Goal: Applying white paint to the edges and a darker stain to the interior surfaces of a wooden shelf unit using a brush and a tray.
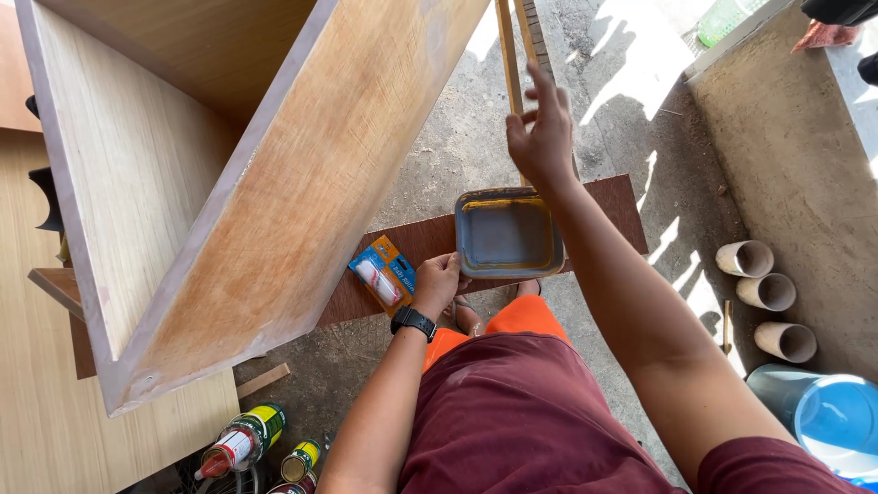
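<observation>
At centre frame, the person's left hand (437, 282) is resting with fingers curled beside a blue-and-orange blister pack holding a small white roller (383, 274) on a dark brown board (416, 240). The right hand (541, 137), fingers loosely spread, is touching thin wooden strips (508, 46) above a square grey tray (508, 232); a large plywood box (210, 183) is filling the upper left.

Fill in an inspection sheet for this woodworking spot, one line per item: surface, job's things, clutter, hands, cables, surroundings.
Surface: dark brown board laid over the concrete floor.
Job's things: square tray on the board; blister-packed small roller beside it; wooden strips.
Clutter: cans on the floor; three pipe offcuts; blue bucket.
Hands: left hand rests at the tray's edge, beside the roller pack; right hand raised at the wooden strips.
Cables: nothing seen.
Surroundings: large open plywood box at left; sunlit concrete wall.
</observation>
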